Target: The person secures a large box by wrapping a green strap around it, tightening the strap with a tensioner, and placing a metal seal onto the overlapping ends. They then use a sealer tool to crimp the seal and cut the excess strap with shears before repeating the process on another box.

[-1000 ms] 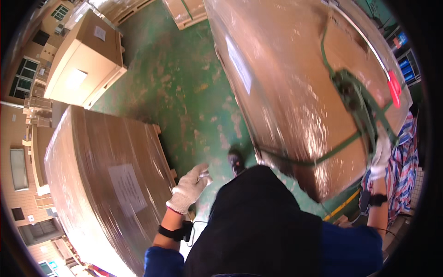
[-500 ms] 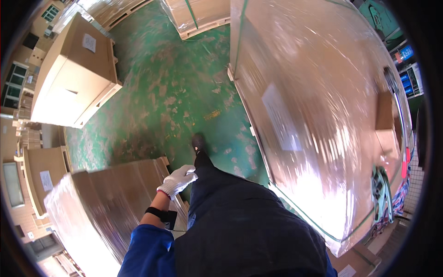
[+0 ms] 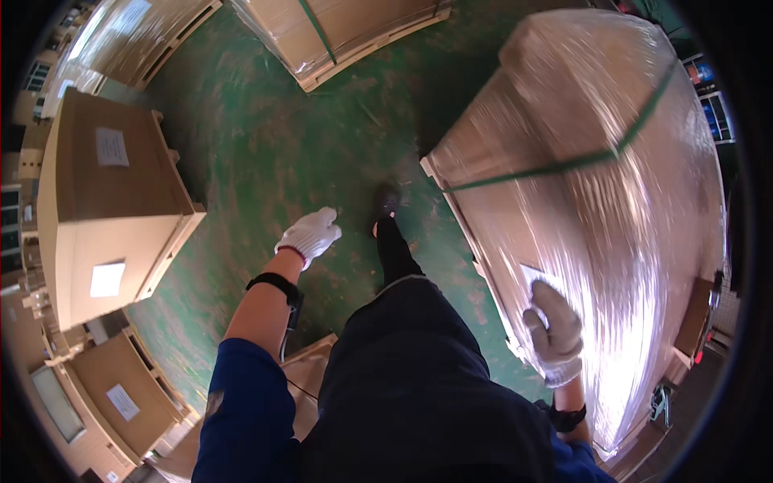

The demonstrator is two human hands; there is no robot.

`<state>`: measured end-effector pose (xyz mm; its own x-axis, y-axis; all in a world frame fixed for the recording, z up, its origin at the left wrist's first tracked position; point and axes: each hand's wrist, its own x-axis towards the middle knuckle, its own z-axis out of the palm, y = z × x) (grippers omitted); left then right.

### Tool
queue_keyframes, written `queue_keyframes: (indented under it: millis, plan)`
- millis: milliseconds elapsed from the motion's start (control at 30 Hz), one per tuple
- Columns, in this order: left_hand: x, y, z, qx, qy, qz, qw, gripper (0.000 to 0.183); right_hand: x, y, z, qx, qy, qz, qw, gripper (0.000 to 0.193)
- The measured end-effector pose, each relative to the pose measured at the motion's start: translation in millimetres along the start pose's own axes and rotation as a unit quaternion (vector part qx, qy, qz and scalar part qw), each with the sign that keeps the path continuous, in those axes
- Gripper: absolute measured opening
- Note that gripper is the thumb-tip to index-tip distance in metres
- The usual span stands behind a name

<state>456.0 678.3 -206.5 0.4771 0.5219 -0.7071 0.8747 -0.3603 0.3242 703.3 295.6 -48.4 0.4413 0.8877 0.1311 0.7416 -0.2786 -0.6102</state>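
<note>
My left hand, in a white knit glove, hangs over the green floor to the left of my leg. Its fingers are loosely bent and a little apart, with nothing visible in them. On the right, my right hand, gloved too, is in front of a large carton wrapped in clear film. Thumb and fingers stand apart and hold nothing that I can see; whether they touch the film I cannot tell. A green strap crosses the wrapped carton. My dark shoe shows ahead on the floor.
A brown carton on a pallet stands at the left, with another carton nearer. A strapped carton sits on a pallet at the far side. Film-wrapped goods stand far left. A pallet edge borders the right side.
I have stepped forward, and the cartons have shifted in view. My left hand has swung forward, away from the near-left wrapped carton. My right hand has come into view.
</note>
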Motion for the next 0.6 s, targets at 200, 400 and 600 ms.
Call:
queue_keyframes:
  millis: [200,400,600]
  plan:
    - [132,9,-111,0.012,-0.017,0.092,0.996,0.026,227,-68,-4,-0.193,0.061,-0.05,0.978,0.037]
    - [238,-5,-177,0.022,-0.045,0.033,0.998,0.036,352,-62,-19,-0.449,0.132,0.1,0.878,0.046]
    - [349,4,-271,0.138,-0.133,0.045,0.98,0.039,374,-42,-10,-0.405,0.125,0.246,0.872,0.055]
